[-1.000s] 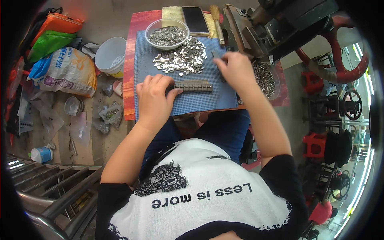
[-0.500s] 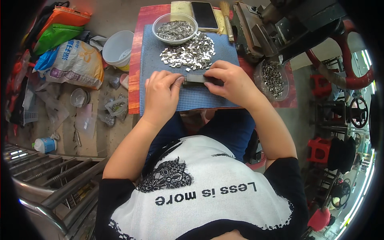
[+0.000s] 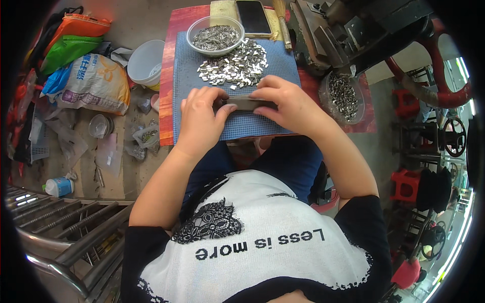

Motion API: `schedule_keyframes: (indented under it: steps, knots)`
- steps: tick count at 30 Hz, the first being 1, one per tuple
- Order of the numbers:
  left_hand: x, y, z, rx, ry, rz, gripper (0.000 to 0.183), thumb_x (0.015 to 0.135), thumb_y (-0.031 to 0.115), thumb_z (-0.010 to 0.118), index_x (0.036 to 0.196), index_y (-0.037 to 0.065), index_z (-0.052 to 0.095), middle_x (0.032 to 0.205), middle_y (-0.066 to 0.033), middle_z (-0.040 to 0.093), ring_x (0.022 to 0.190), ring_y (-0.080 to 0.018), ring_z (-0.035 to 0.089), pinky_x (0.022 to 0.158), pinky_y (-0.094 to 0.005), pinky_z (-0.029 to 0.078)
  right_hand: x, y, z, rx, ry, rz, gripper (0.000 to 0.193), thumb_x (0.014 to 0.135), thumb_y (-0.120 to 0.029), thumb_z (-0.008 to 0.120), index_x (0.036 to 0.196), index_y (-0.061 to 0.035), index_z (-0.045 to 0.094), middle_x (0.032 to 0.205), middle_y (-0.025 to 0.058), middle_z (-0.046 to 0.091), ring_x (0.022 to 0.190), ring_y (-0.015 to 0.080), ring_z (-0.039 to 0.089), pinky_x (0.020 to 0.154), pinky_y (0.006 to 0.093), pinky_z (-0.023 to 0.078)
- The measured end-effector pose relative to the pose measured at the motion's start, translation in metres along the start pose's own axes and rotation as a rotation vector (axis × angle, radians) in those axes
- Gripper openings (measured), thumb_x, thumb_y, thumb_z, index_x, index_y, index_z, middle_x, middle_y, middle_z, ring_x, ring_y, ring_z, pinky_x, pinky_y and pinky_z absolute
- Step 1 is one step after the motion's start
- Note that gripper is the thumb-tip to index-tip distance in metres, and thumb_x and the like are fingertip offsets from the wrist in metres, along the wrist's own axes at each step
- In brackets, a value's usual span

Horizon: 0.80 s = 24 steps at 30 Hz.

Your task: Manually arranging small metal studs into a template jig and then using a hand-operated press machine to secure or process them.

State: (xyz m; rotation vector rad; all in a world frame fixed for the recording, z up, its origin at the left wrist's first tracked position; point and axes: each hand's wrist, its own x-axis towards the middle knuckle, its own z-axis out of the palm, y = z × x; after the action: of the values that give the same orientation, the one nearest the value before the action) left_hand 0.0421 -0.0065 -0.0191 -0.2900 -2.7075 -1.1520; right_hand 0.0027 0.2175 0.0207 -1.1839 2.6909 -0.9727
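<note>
A dark grey, narrow metal bar (image 3: 246, 104) lies across the blue ribbed mat (image 3: 189, 65), held between my two hands. My left hand (image 3: 203, 112) is closed on its left end, thumb along the near edge. With fingers on the far side and thumb on the near side, my right hand (image 3: 285, 103) pinches the other end. Whether a small piece sits under my left fingertips is hidden. Just beyond the bar is a loose heap of small shiny metal pieces (image 3: 232, 68). A clear round bowl (image 3: 189, 38) of thin metal pins stands behind the heap.
At the mat's right is a clear tub (image 3: 359, 108) of small dark metal pieces, below a heavy dark machine (image 3: 338, 40) with a red handwheel (image 3: 434, 93). A phone (image 3: 254, 17) and a brush (image 3: 284, 30) lie at the back. A white bucket (image 3: 144, 65) stands left.
The bar has turned so a broader grey face shows. My left thumb has shifted onto its near edge, and my right fingers have slid slightly left.
</note>
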Motion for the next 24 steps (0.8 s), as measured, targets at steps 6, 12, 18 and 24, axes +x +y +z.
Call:
schedule_keyframes:
  steps: [6,12,18,24]
  knots:
    - [0.003,0.010,-0.008,0.043,-0.128,0.056,0.024,0.079,0.016,0.077,0.096,0.005,0.064,0.090,-0.0075,0.065,0.092,-0.0285,0.058,0.084,-0.0404,0.040,-0.013,0.007,-0.004,-0.008,-0.031,0.017,0.025,0.080,-0.012,0.076,0.100,0.0002,0.067,0.094,0.0138,0.063,0.093,0.0326,0.060,0.082,0.0398,0.050]
    - [0.058,0.046,-0.014,-0.301,-0.167,0.116,0.035,0.076,0.011,0.080,0.104,-0.001,0.062,0.099,-0.0120,0.065,0.094,-0.0241,0.062,0.089,-0.0351,0.049,-0.023,0.004,-0.056,0.120,0.154,0.145,0.021,0.080,-0.010,0.073,0.096,0.0017,0.066,0.084,0.0097,0.061,0.077,0.0189,0.060,0.071,0.0300,0.049]
    - [0.137,0.105,0.066,-0.216,-0.013,0.327,0.118,0.061,0.032,0.094,0.150,-0.006,0.027,0.143,-0.0263,0.046,0.135,-0.0368,0.045,0.113,-0.0407,0.036,-0.030,0.037,-0.112,-0.433,0.754,0.393,0.029,0.081,-0.021,0.073,0.097,0.0028,0.068,0.088,0.0205,0.068,0.080,0.0326,0.068,0.072,0.0377,0.053]
    - [0.167,0.118,0.115,-0.375,-0.044,0.338,0.127,0.055,0.034,0.092,0.150,-0.010,0.020,0.138,-0.0305,0.046,0.134,-0.0421,0.042,0.114,-0.0439,0.034,-0.025,0.045,-0.112,-0.392,0.649,0.437,0.028,0.080,-0.022,0.071,0.092,0.0036,0.071,0.089,0.0232,0.067,0.086,0.0402,0.065,0.078,0.0462,0.052]
